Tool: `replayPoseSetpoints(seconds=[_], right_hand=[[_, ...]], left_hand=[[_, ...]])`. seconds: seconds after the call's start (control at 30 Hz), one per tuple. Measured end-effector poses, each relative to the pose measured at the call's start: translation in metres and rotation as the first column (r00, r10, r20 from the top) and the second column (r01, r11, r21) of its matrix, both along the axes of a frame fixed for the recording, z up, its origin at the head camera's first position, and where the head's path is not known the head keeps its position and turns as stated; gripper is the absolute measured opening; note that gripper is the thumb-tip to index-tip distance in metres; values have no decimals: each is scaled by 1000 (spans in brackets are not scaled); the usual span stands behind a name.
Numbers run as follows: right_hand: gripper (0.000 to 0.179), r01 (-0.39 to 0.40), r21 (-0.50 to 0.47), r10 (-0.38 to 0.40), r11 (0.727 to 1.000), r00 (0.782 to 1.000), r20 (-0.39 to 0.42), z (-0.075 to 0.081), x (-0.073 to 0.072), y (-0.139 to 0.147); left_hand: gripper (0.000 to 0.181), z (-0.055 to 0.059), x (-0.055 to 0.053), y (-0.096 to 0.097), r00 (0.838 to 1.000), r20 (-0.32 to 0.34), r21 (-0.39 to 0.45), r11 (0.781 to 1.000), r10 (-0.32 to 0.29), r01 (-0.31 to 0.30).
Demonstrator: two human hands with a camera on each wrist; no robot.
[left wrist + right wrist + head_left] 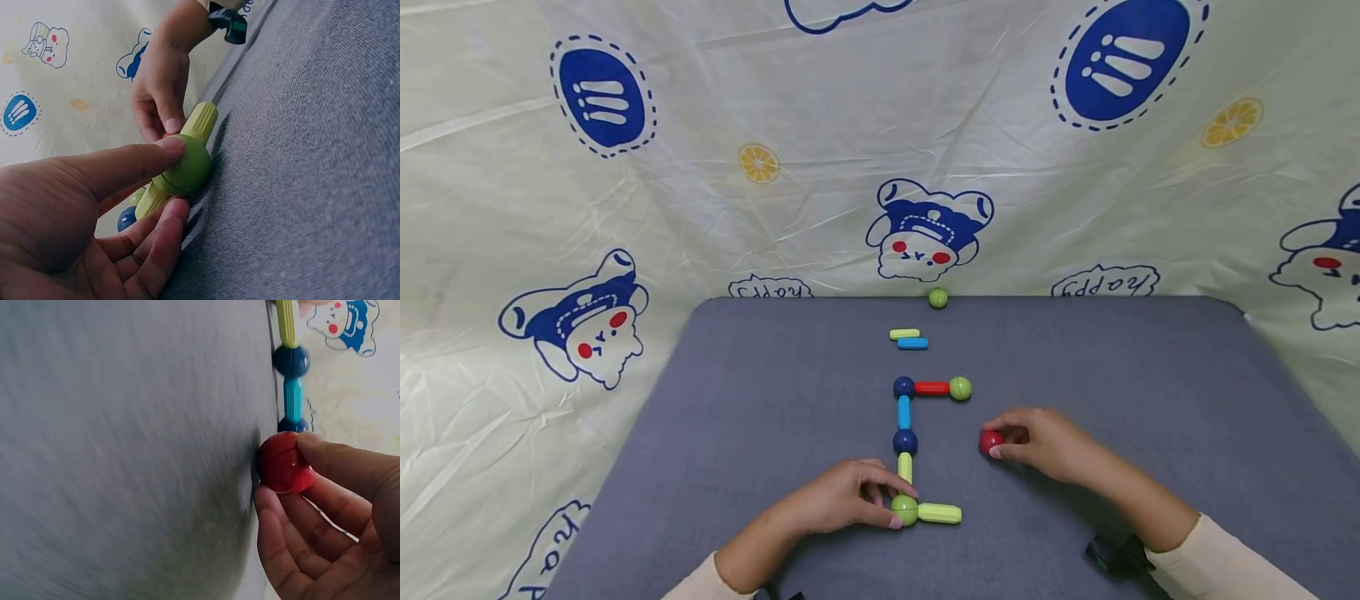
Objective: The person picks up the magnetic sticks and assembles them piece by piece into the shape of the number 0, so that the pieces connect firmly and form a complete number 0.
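Observation:
My left hand point(855, 497) pinches a green ball point(905, 510) between thumb and fingers at the near corner of a chain of balls and rods. From that ball a pale yellow-green rod point(940, 513) points right, and another rod point(906, 468) runs away to a dark blue ball point(906, 442). Beyond it come a light blue rod point(905, 412), a second dark blue ball point(904, 387), a red rod point(932, 388) and a green end ball point(960, 388). To the right of the chain, my right hand point(1051, 443) holds a red ball point(286, 462) by thumb and fingers, apart from the chain.
Farther back on the grey tabletop point(775, 375) lie a loose yellow-green rod point(904, 334) and a blue rod point(913, 343), side by side. A loose green ball point(937, 297) sits at the far edge, close to the printed white sheet point(820, 225).

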State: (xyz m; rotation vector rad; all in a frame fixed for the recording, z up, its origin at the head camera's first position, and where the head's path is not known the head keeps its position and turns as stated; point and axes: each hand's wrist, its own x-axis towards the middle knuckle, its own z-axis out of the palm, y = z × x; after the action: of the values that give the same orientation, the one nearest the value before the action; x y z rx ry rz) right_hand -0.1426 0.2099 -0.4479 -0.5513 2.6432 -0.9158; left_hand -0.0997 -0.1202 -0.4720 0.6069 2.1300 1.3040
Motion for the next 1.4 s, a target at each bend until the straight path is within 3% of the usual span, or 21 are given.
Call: replayPoseSetpoints(seconds=[0.23,0.57,1.13,1.4], right_hand=[[33,-76,-55,79,996,995,55,1,22,-2],[34,-148,-93,161,985,976,146,0,41,-5],[30,-177,-183,217,967,950,224,-5,55,-18],[29,-188,-210,231,960,952,202,-7,59,-19]], left_hand=[[31,-1,0,1,1000,-3,-1,1000,-2,2],[30,-1,0,1,1000,4,-3,1000,-4,4],[29,0,0,1,1000,3,-6,1000,-7,7],[29,-1,0,1,1000,-5,-3,1000,-6,6]])
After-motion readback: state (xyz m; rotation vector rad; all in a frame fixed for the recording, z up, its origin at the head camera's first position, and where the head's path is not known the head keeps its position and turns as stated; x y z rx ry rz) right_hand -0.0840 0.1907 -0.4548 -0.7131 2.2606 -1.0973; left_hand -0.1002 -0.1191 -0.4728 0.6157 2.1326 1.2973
